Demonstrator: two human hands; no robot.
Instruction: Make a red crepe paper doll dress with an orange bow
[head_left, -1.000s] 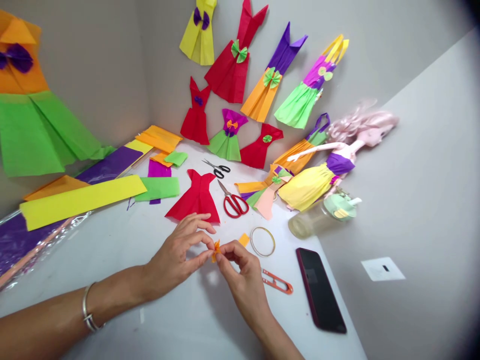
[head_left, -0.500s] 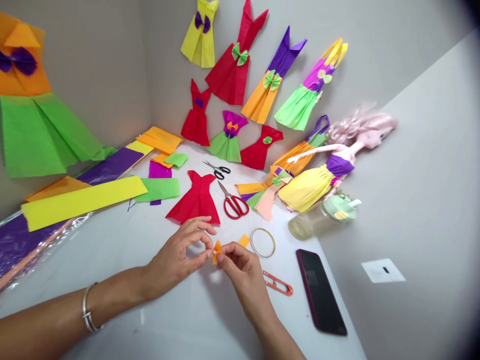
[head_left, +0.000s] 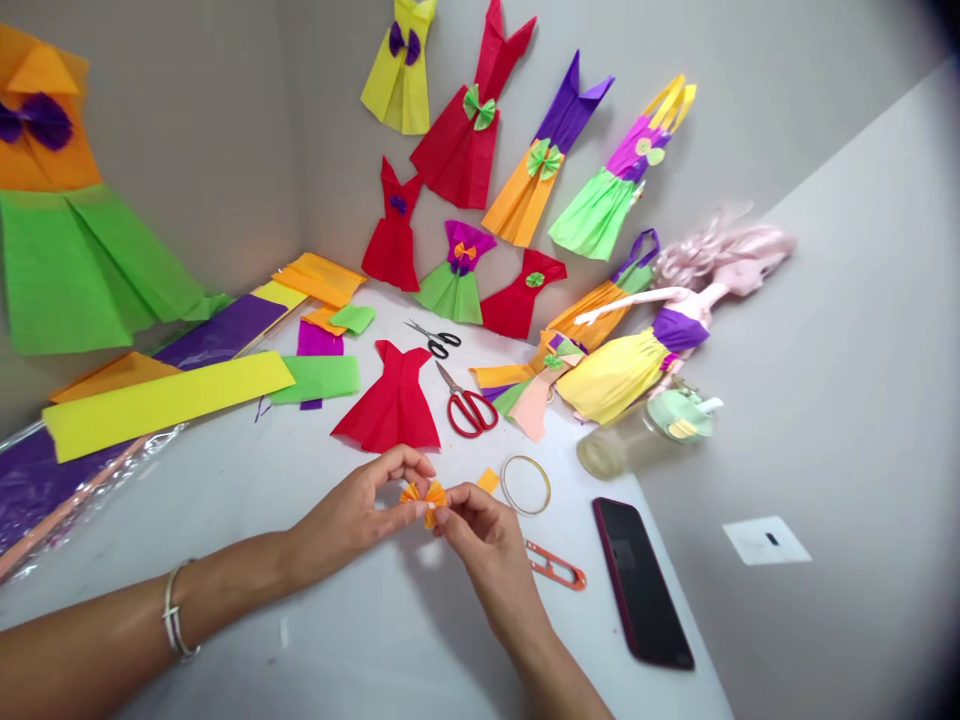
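Between my hands is a small orange pleated paper bow (head_left: 430,494), its folds fanned out on both sides of a pale middle. My left hand (head_left: 375,505) pinches its left side between thumb and fingers. The thumb and forefinger of my right hand (head_left: 480,525) grip the right side. Just beyond my left fingers a red paper dress (head_left: 388,398) lies flat on the table. A small orange paper piece (head_left: 489,480) and a gold bangle (head_left: 526,486) lie past my right hand. Orange thread snips (head_left: 556,568) are partly hidden behind that hand.
Red-handled scissors (head_left: 471,405) and black-handled scissors (head_left: 441,342) lie beyond the dress. Coloured crepe paper (head_left: 169,405) covers the left side. On the right are a phone (head_left: 643,585), a lidded cup (head_left: 615,448) and a doll (head_left: 637,365). Paper dresses (head_left: 469,140) hang on the wall.
The orange bow has spread from a narrow bunch into a wider fan on the left. My left fingers have curled in behind it; my right hand has barely moved.
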